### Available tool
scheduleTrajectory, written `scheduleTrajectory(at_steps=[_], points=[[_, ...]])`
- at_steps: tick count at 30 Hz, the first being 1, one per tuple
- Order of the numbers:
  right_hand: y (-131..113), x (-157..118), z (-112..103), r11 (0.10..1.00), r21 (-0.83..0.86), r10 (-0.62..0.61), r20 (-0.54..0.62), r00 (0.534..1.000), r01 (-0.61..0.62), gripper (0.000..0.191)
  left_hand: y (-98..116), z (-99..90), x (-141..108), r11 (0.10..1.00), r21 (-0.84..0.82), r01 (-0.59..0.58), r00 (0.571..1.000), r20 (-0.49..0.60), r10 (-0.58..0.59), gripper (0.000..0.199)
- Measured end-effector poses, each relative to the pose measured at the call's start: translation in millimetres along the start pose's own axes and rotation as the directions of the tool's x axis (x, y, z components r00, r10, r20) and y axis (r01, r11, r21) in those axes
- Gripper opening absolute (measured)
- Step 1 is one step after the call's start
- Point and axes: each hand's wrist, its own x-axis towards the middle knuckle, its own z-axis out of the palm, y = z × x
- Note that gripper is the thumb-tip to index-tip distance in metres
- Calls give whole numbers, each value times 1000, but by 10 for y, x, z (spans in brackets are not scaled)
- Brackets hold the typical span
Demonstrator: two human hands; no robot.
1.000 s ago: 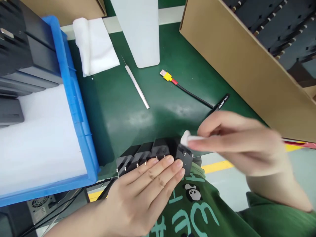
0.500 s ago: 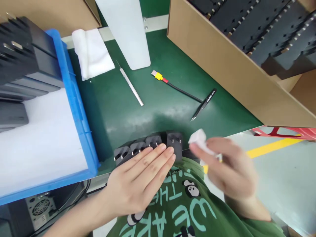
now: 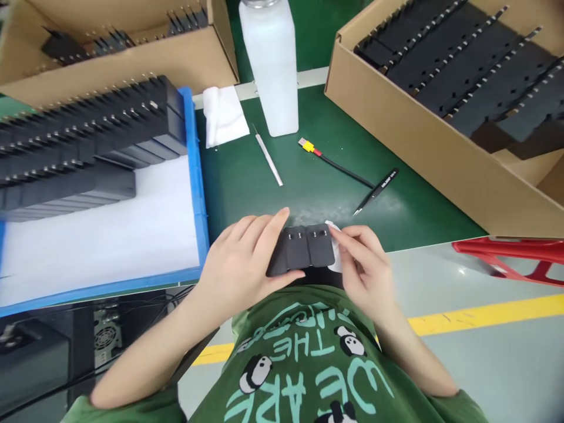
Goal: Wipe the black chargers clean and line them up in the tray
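Green bench point(image 3: 240, 202): blue tray point(image 3: 199, 197), 2 boxes point(image 3: 396, 155) w/ blk adptrs point(image 3: 170, 120).

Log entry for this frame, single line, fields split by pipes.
left hand: gripping row of black adapters | right hand: at row's end with white cloth | tweezers, USB cable: on green table

the place looks like a factory workshop, at a bench for small electrical goods. black plug units point(image 3: 114, 182) of one kind stand in rows in a blue-rimmed tray point(image 3: 201, 205), with more in a cardboard box at the left point(image 3: 180, 61) and another at the right point(image 3: 423, 167). tweezers point(image 3: 376, 191), a needle-tipped tool point(image 3: 269, 160) and a usb cable point(image 3: 341, 168) lie on the green bench top point(image 3: 247, 194), and a yellow line point(image 3: 489, 316) crosses the grey floor point(image 3: 497, 364)
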Motion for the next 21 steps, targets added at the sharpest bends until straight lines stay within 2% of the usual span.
scheduleTrajectory(at_steps=[3, 5, 8, 10, 11, 13, 14, 16, 18, 21], points=[[-11, -5, 4, 999, -18, 30, -50, 998, -31, 47, 64, 24, 43, 996, 89, -16, 1000, -10, 17, 78], [-5, -26, -67, 994, -12, 107, -104, 989, -108, 42, 104, 35, 59, 990, 135, -45, 999, 9, 44, 74], [2, -72, -209, 964, 96, 261, -185, 948, -247, 37, 135, 73, 72, 978, 201, -53, 999, 4, 53, 65], [-39, -82, -279, 950, 144, 302, -212, 929, -276, 33, 138, 105, 79, 977, 211, -39, 999, -13, 43, 64], [-83, -74, -291, 964, 113, 261, -231, 937, -241, 33, 138, 119, 82, 979, 202, -32, 999, -16, 36, 65], [-217, -35, -256, 995, -91, 22, -187, 982, -40, 38, 137, 139, 85, 985, 174, -16, 999, -25, 21, 64], [-299, -8, -210, 969, -226, -124, -103, 987, 99, 42, 136, 146, 86, 987, 161, -7, 999, -36, 13, 60], [-464, 41, -88, 849, -409, -318, 109, 942, 335, 45, 135, 155, 83, 989, 148, 4, 997, -71, 6, 48], [-594, 65, 15, 752, -493, -359, 251, 899, 438, 41, 132, 161, 77, 990, 144, 5, 995, -103, 10, 37], [-679, 54, 58, 726, -492, -350, 339, 874, 481, 35, 131, 169, 68, 990, 139, -1, 994, -111, 16, 39]])
